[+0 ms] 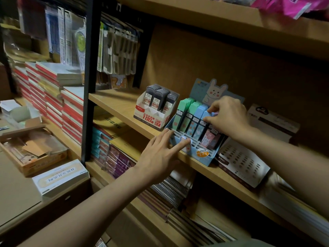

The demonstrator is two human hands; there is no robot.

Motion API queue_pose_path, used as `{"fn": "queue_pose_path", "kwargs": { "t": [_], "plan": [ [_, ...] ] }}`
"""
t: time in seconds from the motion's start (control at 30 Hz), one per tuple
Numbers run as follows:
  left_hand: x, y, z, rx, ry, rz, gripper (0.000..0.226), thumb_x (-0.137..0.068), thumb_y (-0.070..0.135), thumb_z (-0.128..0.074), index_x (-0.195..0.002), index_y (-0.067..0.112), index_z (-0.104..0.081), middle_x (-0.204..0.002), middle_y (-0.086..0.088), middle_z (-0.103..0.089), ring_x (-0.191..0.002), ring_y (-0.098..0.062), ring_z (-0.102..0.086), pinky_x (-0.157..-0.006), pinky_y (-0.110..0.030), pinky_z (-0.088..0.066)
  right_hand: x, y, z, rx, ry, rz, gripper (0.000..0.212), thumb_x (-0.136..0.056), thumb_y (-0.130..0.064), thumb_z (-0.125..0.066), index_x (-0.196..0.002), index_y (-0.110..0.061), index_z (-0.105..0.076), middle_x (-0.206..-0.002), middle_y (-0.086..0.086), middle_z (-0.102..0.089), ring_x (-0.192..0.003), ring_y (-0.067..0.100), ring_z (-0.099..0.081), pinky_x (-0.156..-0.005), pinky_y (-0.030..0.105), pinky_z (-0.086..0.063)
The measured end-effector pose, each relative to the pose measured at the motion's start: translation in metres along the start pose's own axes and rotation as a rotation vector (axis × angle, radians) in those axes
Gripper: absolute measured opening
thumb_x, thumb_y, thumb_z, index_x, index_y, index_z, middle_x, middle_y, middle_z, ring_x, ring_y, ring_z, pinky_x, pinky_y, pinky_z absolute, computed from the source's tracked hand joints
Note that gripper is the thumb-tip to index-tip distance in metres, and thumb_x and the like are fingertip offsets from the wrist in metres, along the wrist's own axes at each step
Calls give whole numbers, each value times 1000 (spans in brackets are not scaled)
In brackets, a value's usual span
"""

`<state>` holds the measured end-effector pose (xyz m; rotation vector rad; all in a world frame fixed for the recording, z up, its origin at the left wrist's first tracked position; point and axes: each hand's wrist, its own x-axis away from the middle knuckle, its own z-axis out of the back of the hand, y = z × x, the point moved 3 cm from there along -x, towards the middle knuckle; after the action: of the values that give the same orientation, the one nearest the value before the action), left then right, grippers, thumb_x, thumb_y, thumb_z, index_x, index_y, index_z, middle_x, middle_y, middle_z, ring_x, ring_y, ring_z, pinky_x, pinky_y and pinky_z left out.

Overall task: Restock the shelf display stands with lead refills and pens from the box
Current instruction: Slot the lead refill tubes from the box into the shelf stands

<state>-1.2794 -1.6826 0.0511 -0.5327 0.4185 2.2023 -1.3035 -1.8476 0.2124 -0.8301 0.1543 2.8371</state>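
**Hands at a refill stand on a shelf**

The right hand (227,116) pinches a blue refill case (207,114) standing in the blue display stand (201,157). The left hand (160,154), fingers straight, rests against the stand's front edge.

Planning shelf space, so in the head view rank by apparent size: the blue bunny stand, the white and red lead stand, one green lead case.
1. Blue bunny stand
2. White and red lead stand, farther back, so true order unsure
3. Green lead case

Wooden shelf (114,102), red-white refill stand (153,113), blue rabbit stand (199,154), white box (274,122) behind punched card (242,163)
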Motion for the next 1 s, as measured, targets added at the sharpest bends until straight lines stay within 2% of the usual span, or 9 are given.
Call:
{"fn": "queue_pose_path", "kwargs": {
  "t": [0.17, 0.23, 0.3, 0.37, 0.47, 0.57, 0.8, 0.9, 1.0],
  "plan": [
    [0, -1, -1, -12, 15, 3, 78, -94, 50, -51, -151, 45, 2, -160, -13, -5, -149, -30, -2, -117, -43, -18, 14, 6, 3, -126, 28, 5, 46, -86, -36, -70, -126, -14, -64, -117, 9, -52, -110, 24, -52, -90, 37, -49],
    [0, -1, -2, -6, 12, 2, 79, -93, 49, -52, -151, 45, 2, -160, -12, -4, -149, -30, -2, -117, -44, -19, 29, 14, 8, -209, 100, 14, 51, -86, -34, -70, -131, -15, -58, -116, 5, -48, -105, 15, -47, -83, 23, -46],
    [0, -1, -2, -3, 7, 3, 80, -93, 50, -52, -150, 46, 4, -161, -12, -3, -149, -30, 0, -118, -45, -18, 45, 22, 8, -236, 134, 18, 44, -87, -31, -69, -127, -16, -59, -112, -2, -48, -95, 7, -46, -72, 8, -33],
    [1, -1, -2, 0, 2, 8, 81, -93, 50, -52, -150, 46, 6, -161, -11, 0, -149, -30, 3, -118, -45, -16, 58, 26, 2, -281, 109, 18, 37, -88, -24, -69, -124, -14, -62, -110, -4, -53, -87, 5, -51, -67, 6, -36],
    [0, 1, -1, -4, -4, 13, 83, -94, 48, -53, -150, 45, 8, -161, -12, 2, -149, -30, 5, -118, -44, -14, 63, 23, -3, -365, 128, 24, 33, -89, -14, -68, -122, -11, -66, -111, -1, -59, -91, 8, -56, -78, 11, -47],
    [1, 1, 0, -21, -22, 10, 86, -93, 47, -55, -150, 45, 10, -161, -12, 3, -149, -30, 6, -119, -45, -14, 57, 16, -4, -349, 122, 52, 34, -91, -13, -66, -124, -8, -65, -115, 3, -60, -99, 12, -56, -88, 23, -48],
    [14, 3, 6, 36, -35, -13, 88, -92, 41, -58, -150, 46, 7, -161, -8, 12, -148, -27, 3, -119, -42, -15, 64, 9, -3, -393, 123, 38, 45, -91, -17, -65, -134, -9, -57, -123, 4, -50, -106, 12, -49, -91, 29, -50],
    [39, 1, 11, 175, 30, 31, 82, -89, 37, -62, -151, 44, -8, -160, -1, 3, -147, -22, -5, -114, -35, -20, 79, -7, 1, -493, 214, 100, 42, -90, -14, -66, -131, -12, -59, -120, 2, -49, -101, 7, -49, -87, 12, -42],
    [82, -9, 13, 456, 17, 274, 67, -88, 34, -64, -145, 36, -29, -152, 3, -19, -138, -13, -23, -110, -31, -33, 106, -45, -7, -634, 156, 303, 28, -89, -11, -67, -116, -12, -65, -111, 0, -55, -93, 4, -52, -82, 5, -40]
  ]
}}
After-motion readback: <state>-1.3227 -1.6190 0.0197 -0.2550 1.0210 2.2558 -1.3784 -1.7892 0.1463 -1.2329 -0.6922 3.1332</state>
